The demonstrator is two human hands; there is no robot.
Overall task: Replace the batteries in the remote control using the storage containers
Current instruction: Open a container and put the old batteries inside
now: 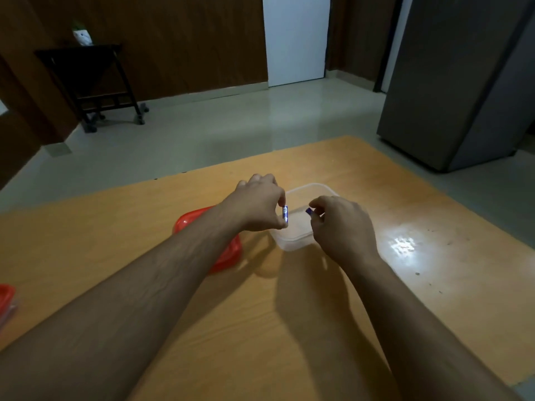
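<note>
A clear plastic container [301, 241] stands open on the orange wooden table [289, 328]. My left hand [259, 204] pinches a blue and white battery [285, 214] upright over the container's left rim. My right hand [341, 227] pinches a second blue battery [309, 211], mostly hidden by its fingers, over the container's right side. A red lid [228, 253] lies flat just left of the container, partly under my left forearm. No remote control is in view.
Another red-lidded container [6, 299] pokes in at the left table edge. A bright light glare [402, 246] sits on the table right of my hands. Beyond the table are a tiled floor, a dark rolling cart [92, 82] and a grey refrigerator [463, 82].
</note>
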